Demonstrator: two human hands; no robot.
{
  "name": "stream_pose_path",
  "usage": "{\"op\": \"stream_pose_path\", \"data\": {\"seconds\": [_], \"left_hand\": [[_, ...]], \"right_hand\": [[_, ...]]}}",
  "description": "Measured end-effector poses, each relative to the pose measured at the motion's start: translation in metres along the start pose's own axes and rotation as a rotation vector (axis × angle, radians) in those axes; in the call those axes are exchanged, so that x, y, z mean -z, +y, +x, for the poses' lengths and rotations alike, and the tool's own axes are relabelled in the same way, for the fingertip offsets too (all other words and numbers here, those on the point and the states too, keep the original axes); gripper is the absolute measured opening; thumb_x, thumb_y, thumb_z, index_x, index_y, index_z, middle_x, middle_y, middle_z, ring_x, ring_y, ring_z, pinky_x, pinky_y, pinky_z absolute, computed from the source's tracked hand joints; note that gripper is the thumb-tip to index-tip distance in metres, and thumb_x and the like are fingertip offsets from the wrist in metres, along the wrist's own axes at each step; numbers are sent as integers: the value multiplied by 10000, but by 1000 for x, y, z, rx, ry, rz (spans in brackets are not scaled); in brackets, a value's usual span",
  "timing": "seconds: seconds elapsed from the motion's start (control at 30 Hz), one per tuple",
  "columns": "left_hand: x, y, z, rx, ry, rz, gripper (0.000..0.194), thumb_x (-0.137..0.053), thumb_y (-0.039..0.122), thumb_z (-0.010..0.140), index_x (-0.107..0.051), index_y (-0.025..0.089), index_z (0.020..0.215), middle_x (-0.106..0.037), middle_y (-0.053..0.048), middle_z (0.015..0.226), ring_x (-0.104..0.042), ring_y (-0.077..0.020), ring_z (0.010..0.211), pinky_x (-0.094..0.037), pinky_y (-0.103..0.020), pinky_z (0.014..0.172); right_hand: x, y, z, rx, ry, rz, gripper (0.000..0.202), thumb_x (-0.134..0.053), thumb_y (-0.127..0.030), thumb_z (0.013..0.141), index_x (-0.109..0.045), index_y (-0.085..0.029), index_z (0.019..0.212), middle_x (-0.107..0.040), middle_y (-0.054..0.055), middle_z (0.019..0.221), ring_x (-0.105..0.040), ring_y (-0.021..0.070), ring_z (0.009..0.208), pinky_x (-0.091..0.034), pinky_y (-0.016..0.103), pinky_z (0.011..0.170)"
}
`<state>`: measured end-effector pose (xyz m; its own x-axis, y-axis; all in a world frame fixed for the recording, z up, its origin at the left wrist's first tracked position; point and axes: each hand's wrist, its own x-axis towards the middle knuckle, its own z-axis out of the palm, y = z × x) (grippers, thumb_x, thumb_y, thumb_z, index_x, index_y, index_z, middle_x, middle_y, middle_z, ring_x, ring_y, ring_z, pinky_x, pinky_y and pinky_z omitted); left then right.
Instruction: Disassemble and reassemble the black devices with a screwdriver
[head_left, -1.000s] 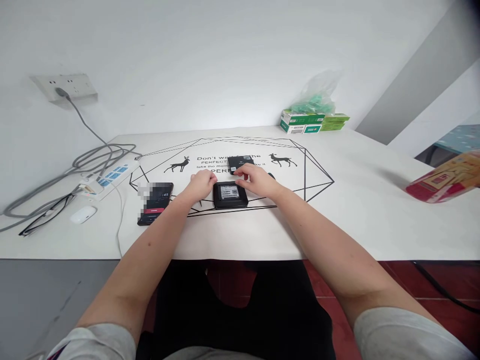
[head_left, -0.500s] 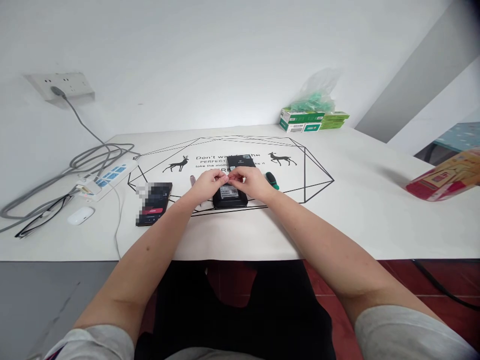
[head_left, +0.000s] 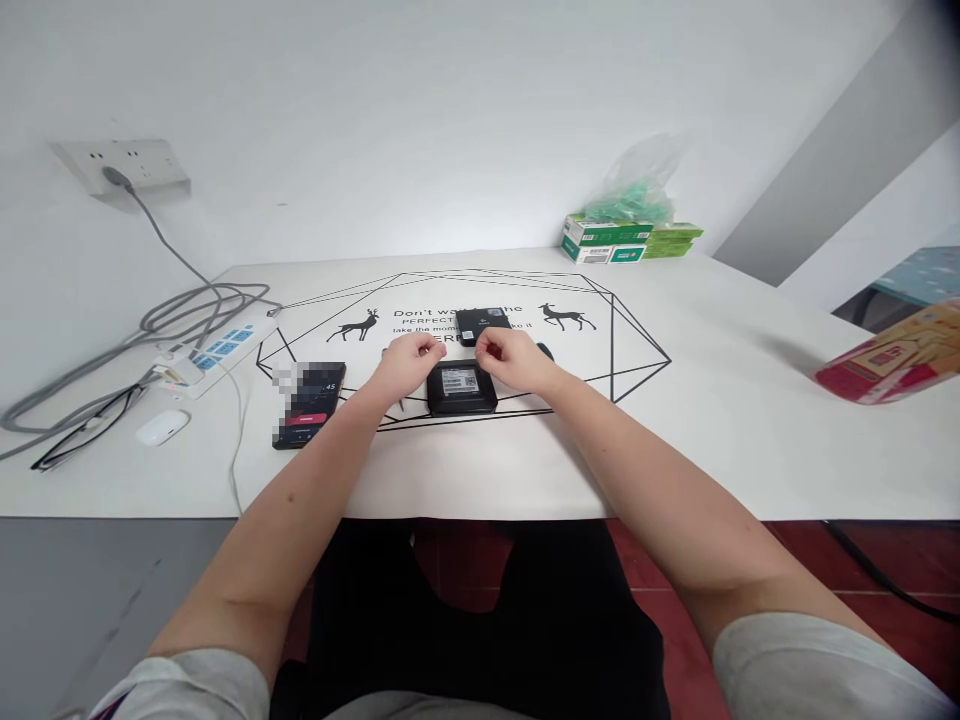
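A flat black electronic device [head_left: 462,404] with a white printed label lies on the table in front of me. My left hand [head_left: 409,362] hovers at its upper left corner, thumb and fingertips pressed together. On the other side my right hand [head_left: 517,358] is pinched above the upper right corner. Whatever the two pinches hold, if anything, is too small to make out. Just beyond them lies a black rectangular piece [head_left: 478,326] with a small label. A dark green object [head_left: 546,350] shows partly behind my right hand, and a thin tool [head_left: 400,405] is mostly covered by my left.
To the left are a phone [head_left: 319,400], a white earbud case [head_left: 163,428], glasses [head_left: 86,430] and a power strip [head_left: 225,350] with coiled cable. Green boxes [head_left: 607,235] with a plastic bag stand at the back; a red and yellow package [head_left: 885,360] is at right.
My hands, which met at the fingertips over the device, have drawn apart to its two sides. More of the device and its label shows now.
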<state>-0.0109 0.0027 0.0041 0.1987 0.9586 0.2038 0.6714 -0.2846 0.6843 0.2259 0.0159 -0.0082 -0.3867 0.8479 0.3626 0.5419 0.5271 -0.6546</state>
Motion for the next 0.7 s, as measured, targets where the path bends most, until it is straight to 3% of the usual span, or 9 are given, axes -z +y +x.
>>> {"op": "stream_pose_path", "data": {"seconds": [0.2,0.3,0.4,0.53,0.7], "left_hand": [[-1,-5,1,-111,-52,354,253,-521,288,1030,-706,232,867,-766,-78,1057,-666,-296,1079,-495,-463,1004],[-2,-6,0,-138,-95,487,259,-514,275,1038,-722,231,889,-757,-96,1060,-640,-335,1163,-451,-523,1065],[0,-9,-2,-150,-146,498,237,-523,296,1044,-737,232,965,-748,-103,1112,-630,-345,1198,-451,-528,1071],[2,-13,-3,-153,-168,516,211,-532,298,1048,-731,235,1015,-739,-107,1171,-630,-344,1222,-450,-520,1077],[3,-14,-3,-160,-181,521,205,-526,293,1049,-721,235,1024,-741,-106,1165,-636,-339,1223,-434,-525,1096]], "right_hand": [[3,16,4,-131,60,197,163,-671,-198,725,-516,-248,718,-690,6,807,-581,177,743,-492,329,759],[1,19,6,-113,27,316,140,-695,-258,746,-625,-234,865,-676,-11,806,-582,166,733,-502,331,763],[1,23,7,-103,-73,296,215,-677,-324,813,-727,-204,985,-689,-4,809,-594,165,744,-498,340,775],[3,28,6,-133,-169,236,154,-676,-313,833,-743,-202,916,-706,6,798,-625,171,755,-515,344,773],[5,29,6,-84,-213,176,119,-710,-296,827,-774,-213,884,-789,33,928,-675,197,881,-542,386,900]]}}
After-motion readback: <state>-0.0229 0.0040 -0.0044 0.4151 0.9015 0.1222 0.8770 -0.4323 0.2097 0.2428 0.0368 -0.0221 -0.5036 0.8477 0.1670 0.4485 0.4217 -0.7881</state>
